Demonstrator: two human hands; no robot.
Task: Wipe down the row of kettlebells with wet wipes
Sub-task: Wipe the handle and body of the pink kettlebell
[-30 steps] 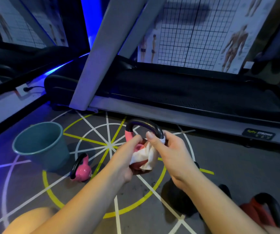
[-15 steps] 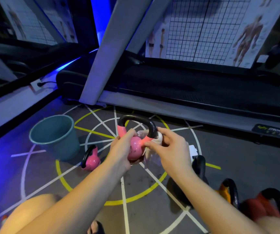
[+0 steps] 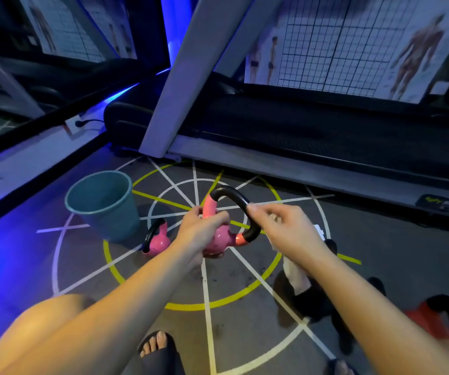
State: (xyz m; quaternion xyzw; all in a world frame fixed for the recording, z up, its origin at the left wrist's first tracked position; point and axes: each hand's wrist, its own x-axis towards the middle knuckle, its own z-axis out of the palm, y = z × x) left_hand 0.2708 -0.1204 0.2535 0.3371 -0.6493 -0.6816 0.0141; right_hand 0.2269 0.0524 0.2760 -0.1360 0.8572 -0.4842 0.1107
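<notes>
A: One kettlebell's in hand, yes? Where is it?
B: The pink kettlebell (image 3: 219,240) is lifted off the floor (image 3: 245,323), tilted, at the middle of the view. The left hand (image 3: 201,229) is wrapped round its pink neck; the right hand (image 3: 285,228), at three o'clock of it, curls its fingers on a white wet wipe (image 3: 295,272), fingertips at the black handle (image 3: 234,196).
A: So which step?
B: Wiping that handle, I'd judge.
A: And next?
B: Probably slide the wipe along the loop, then turn the bell with the left hand to reach the far side. Afterwards it wants setting down by the second pink kettlebell (image 3: 158,242) at nine o'clock, near the teal bin (image 3: 104,212) at ten.
A: Others waiting?
B: A black kettlebell (image 3: 315,304) and a red kettlebell (image 3: 431,318) on the floor at four o'clock, neither touched
</notes>
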